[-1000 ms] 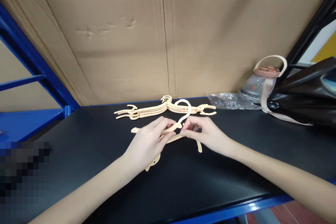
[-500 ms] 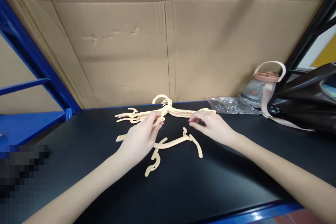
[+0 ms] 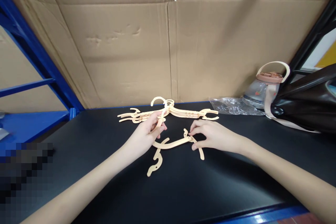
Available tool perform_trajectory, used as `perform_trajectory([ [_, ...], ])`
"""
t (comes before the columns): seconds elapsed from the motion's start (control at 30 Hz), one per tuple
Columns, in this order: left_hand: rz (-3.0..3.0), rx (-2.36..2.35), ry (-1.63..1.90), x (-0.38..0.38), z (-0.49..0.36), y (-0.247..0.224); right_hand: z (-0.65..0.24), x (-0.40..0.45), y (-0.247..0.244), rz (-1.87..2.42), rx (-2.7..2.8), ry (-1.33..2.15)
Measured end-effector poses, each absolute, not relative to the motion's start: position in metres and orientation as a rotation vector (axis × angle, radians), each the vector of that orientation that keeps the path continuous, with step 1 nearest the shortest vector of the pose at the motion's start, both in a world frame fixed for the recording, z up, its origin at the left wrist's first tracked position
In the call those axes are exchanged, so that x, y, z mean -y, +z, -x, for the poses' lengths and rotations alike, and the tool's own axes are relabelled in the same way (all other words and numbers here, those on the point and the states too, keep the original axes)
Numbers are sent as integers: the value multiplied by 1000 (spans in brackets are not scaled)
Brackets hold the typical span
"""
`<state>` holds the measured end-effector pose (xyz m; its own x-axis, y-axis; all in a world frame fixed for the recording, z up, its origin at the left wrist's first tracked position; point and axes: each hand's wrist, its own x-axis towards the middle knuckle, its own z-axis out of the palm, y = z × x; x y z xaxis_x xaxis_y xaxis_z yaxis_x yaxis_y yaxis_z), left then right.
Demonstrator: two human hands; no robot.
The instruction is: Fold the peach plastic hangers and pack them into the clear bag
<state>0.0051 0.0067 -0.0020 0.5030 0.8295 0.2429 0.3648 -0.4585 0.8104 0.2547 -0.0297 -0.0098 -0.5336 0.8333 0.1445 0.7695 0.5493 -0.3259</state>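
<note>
Fingers, left hand (image 3: pixel 143 133): closed in a pinch round the neck of the hook (image 3: pixel 158 99), at 10 o'clock of the loose arm; the low grip probably leaves the curve free. Whatever the palm covers cannot be told.
Fingers, right hand (image 3: pixel 215 134): curled at 3 o'clock, thumb and forefinger either side of the loose arm's end joint. Whether they press on it cannot be told; the placing suggests steadying or lifting by that end.
Hook: raised in front of the stack, tip toward about 7 o'clock.
Loose arm (image 3: pixel 172 144): low in the head view's middle, on the table (image 3: pixel 215 189), one end by each hand, likely for easy reach.
Its prongs: a short one (image 3: pixel 185 132) at 2 o'clock, a longer one (image 3: pixel 201 154) between 3 and 4.
Clip (image 3: pixel 159 162): at 7 o'clock, its upper part meeting the arm; joined or merely overlapping, unclear.
Stack (image 3: pixel 185 113): at 12 o'clock, hangers lying together near the cardboard (image 3: pixel 118 59), presumably to keep working room in front.
Wrap (image 3: pixel 231 106): at 2 o'clock, crumpled, just beside the bottle (image 3: pixel 262 92).
Bag (image 3: pixel 304 98): between 2 and 3.
</note>
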Motion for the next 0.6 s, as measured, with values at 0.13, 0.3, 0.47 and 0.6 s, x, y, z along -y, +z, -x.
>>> perform_trajectory([
  [0.13, -1958, -1035, 798, -5, -6, 0, -255, 28, -12, 1491, 2372, 317],
  [0.3, -1813, -1077, 836, -4, -7, 4, -256, 23, -16, 1515, 2103, 438],
  [0.47, -1693, -1062, 809, 1, -11, 14, -250, 24, -11, 1220, 1808, 870],
  [0.6, -1666, -1023, 750, 4, -11, 16, -248, 26, -5, 1094, 1770, 913],
])
